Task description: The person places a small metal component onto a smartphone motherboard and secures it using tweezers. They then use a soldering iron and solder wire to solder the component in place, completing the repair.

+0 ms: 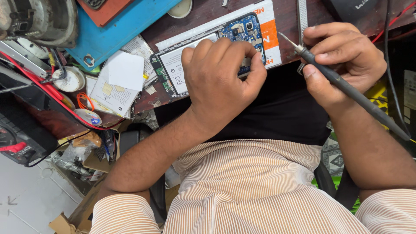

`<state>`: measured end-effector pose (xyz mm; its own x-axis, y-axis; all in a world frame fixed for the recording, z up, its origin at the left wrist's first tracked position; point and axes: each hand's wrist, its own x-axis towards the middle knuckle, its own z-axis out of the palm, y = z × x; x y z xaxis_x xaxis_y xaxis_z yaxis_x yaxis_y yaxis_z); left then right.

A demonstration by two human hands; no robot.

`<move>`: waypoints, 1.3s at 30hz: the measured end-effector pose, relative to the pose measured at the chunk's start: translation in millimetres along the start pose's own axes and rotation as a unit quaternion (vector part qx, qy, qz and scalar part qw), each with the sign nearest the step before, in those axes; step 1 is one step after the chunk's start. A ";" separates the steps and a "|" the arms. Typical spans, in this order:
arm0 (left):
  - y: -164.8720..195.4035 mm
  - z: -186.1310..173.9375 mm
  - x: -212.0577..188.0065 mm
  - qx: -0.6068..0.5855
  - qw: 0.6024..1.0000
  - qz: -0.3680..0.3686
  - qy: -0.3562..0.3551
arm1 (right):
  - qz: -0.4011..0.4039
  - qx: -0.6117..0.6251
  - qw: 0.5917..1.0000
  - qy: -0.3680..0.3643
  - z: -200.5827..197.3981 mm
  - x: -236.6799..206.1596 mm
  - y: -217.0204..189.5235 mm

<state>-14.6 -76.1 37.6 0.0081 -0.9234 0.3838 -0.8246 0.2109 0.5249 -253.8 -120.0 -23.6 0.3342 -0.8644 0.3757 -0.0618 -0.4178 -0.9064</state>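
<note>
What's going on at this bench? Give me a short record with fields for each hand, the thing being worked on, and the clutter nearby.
Left hand: left hand rests on the opened phone, fingers curled over its lower edge.
Right hand: right hand grips a soldering iron, tip clear of the phone.
Workpiece: back removed, blue circuit board exposed.
Nearby: blue mat, paper notes, red wire.

Bright, even light; sharp focus

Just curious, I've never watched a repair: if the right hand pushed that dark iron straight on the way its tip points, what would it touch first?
The right hand holds the iron, tip aimed up and left. Going straight on, it would probably meet the orange-and-white card under the phone, or the phone's blue board. Depth is hard to judge here.
</note>
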 end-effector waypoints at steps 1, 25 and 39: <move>0.0 -0.9 -0.2 -0.004 1.000 0.001 -0.001 | 0.002 -0.003 1.000 -0.002 -0.8 -0.5 -0.5; -15.6 -1.6 -5.7 0.004 0.998 0.052 -0.023 | -0.009 -0.040 0.999 0.023 3.8 -0.3 2.8; -17.4 1.5 -7.0 0.013 0.998 0.064 -0.015 | -0.018 -0.072 0.997 0.011 8.1 5.7 -3.2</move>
<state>-1.2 -73.9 24.7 -0.1150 -0.8982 0.4243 -0.8324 0.3202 0.4522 -244.1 -121.3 -20.1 0.3176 -0.8537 0.4128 -0.1851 -0.4827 -0.8560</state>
